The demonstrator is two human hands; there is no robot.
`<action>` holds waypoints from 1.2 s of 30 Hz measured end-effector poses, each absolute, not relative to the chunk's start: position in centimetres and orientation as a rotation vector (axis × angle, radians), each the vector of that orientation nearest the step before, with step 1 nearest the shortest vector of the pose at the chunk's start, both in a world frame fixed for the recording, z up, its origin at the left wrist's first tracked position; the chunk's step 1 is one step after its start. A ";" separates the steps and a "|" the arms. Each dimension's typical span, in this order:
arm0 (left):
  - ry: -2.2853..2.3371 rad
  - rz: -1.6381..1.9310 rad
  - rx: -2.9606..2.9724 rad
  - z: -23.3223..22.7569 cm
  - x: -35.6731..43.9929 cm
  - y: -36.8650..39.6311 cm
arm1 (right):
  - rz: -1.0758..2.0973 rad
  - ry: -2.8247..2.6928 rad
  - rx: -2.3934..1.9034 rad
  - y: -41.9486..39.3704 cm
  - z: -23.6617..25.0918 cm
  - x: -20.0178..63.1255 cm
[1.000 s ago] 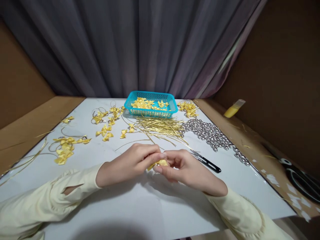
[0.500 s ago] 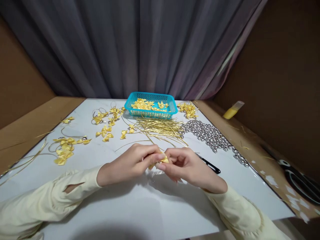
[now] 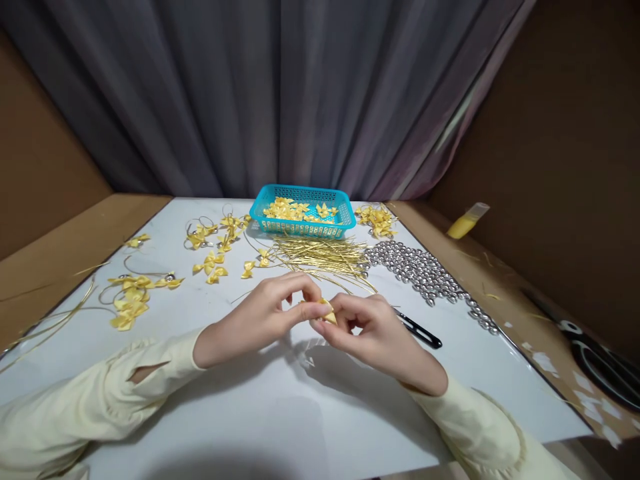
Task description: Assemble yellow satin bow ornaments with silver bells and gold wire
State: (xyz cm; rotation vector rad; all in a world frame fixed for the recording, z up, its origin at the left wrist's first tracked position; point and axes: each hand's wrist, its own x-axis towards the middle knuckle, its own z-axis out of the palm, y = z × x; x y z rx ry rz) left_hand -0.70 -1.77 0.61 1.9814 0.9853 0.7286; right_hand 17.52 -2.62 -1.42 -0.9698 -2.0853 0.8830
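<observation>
Over the middle of the white board, both hands pinch one small yellow ribbon bow [image 3: 329, 312]. My left hand [image 3: 270, 308] grips its left side between thumb and forefinger, the other fingers curled. From the right, my right hand [image 3: 373, 333] holds it with thumb and fingertips, which cover much of the bow. Beneath the hands lies a small clear, crinkled piece [image 3: 306, 353]. A black-handled tool [image 3: 420, 330] lies partly behind my right hand. Just beyond the hands is a bundle of gold wire ties [image 3: 320, 253].
A blue basket [image 3: 303, 230] of yellow bows stands at the back. Silver bells or beads [image 3: 420, 270] spread on the right. Finished-looking bows with gold loops [image 3: 130, 300] lie left on the white board [image 3: 225, 420]. Black scissors [image 3: 600, 363] and a yellow tube [image 3: 467, 221] sit right.
My left fingers have risen and bent more, with a gap now showing between forefinger and thumb. The bow is turned and less of it shows. The clear piece beneath is more exposed.
</observation>
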 end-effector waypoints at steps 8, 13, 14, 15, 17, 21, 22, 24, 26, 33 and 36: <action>1.043 0.638 1.686 0.9 -0.9 -1.5 | 0.740 -2.127 -0.914 -2.7 -1.3 17.3; 1.006 0.590 1.586 0.8 -0.8 -1.4 | 0.887 -2.151 -0.918 -2.6 -1.3 17.6; 1.011 0.587 1.595 0.8 -0.8 -1.5 | 0.919 -2.150 -0.926 -2.5 -1.2 17.7; 1.023 0.590 1.609 0.9 -0.7 -1.6 | 0.948 -2.148 -0.929 -2.5 -1.2 17.7; 1.050 0.601 1.638 1.0 -0.7 -1.8 | 0.995 -2.143 -0.930 -2.6 -1.0 17.9; 1.107 0.623 1.684 1.2 -0.5 -2.2 | 1.055 -2.168 -0.880 -2.4 -0.6 18.3; 1.116 0.628 1.692 1.2 -0.5 -2.3 | 1.073 -2.187 -0.853 -2.2 -0.6 18.4; 1.121 0.643 1.708 1.2 -0.5 -2.5 | 1.097 -2.235 -0.787 -2.0 -0.4 18.7; 1.112 0.657 1.733 1.1 -0.5 -2.7 | 1.082 -2.279 -0.729 -1.8 -0.3 18.9; 1.000 0.663 1.730 1.2 -0.3 -3.4 | 0.939 -2.385 -0.594 -1.5 -0.3 19.1; 0.958 0.664 1.718 1.3 -0.3 -3.4 | 0.940 -2.387 -0.557 -1.3 -0.6 19.3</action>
